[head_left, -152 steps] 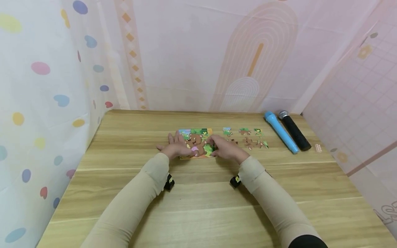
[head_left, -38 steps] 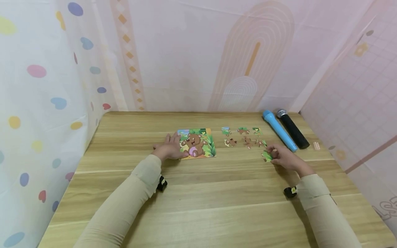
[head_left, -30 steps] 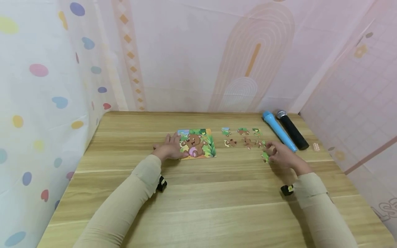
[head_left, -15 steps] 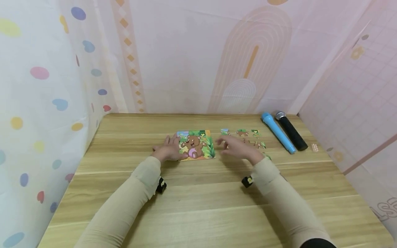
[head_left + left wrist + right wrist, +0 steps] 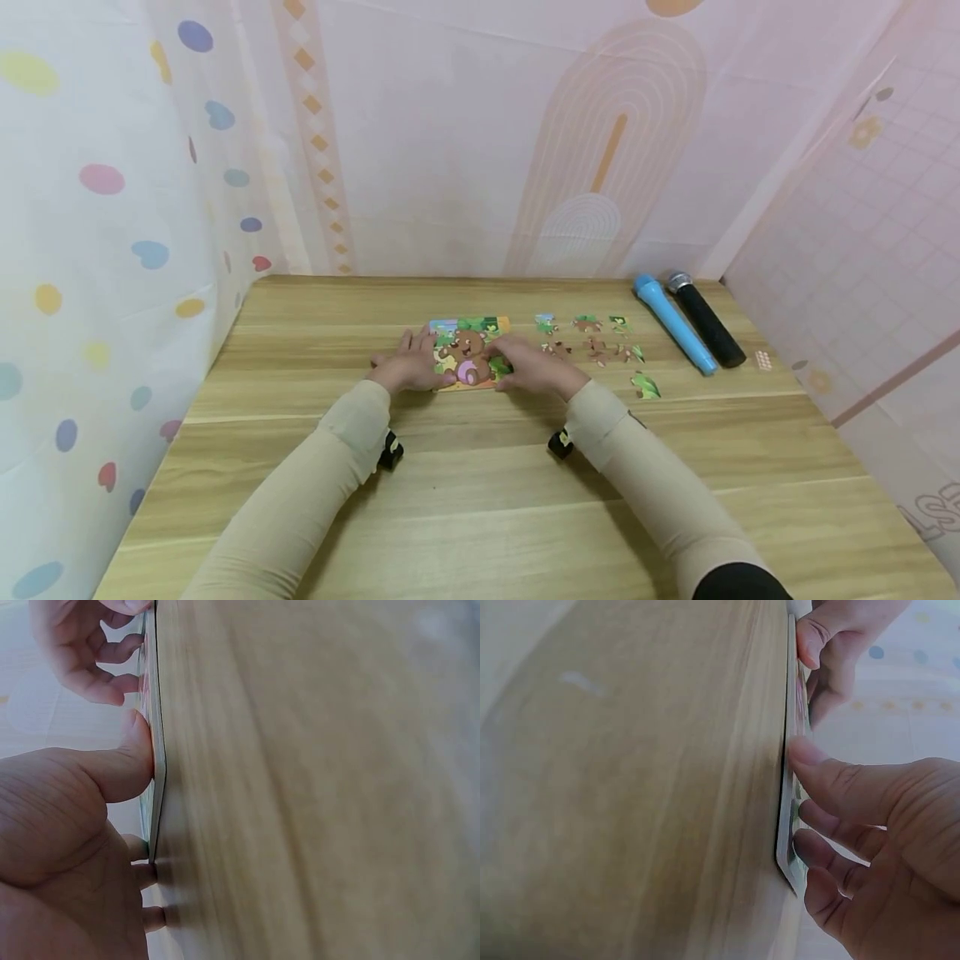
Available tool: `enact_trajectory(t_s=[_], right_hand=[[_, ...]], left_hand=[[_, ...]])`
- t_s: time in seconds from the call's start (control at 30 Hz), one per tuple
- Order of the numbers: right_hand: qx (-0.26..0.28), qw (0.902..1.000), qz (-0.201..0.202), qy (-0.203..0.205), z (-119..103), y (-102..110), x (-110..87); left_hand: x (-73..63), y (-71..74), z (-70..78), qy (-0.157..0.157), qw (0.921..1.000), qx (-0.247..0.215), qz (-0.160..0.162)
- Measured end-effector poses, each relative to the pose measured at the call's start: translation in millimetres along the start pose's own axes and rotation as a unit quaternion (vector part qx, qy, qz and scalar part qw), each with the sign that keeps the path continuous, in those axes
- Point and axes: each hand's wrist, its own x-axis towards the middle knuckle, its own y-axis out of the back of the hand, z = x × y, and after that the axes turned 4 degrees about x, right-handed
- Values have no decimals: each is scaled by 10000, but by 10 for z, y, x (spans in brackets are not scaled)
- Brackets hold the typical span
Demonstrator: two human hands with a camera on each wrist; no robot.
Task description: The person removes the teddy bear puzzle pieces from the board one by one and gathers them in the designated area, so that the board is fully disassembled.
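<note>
A bear jigsaw puzzle in a flat board lies on the table in the head view. My left hand rests at its left side, thumb on the near edge and fingers spread, some past the board's far corner in the left wrist view. On the right side of the board is my right hand. In the right wrist view its thumb presses near the board edge, and its bent fingertips touch the picture surface, apart from the thumb. A green leaf puzzle piece lies loose to the right.
Several more loose puzzle pieces lie in two rows right of the board. A blue microphone and a black microphone lie farther right, near a small dotted card. Patterned cloth hangs behind the wooden table.
My right hand set the green leaf piece down at the right, let go, and moved left back onto the puzzle board. My left hand stayed at the board's left side.
</note>
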Motion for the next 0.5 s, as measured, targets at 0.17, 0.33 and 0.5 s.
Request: enact_trajectory(t_s=[0.17, 0.33, 0.5], right_hand=[[23, 9996, -172, 235, -30, 14, 60], [-19, 9990, -237, 373, -10, -3, 126], [34, 9985, -301, 447, -36, 13, 138]], left_hand=[[14, -1, -20, -3, 10000, 25, -8], [37, -16, -10, 26, 10000, 34, -56], [26, -18, 2, 48, 10000, 26, -52]])
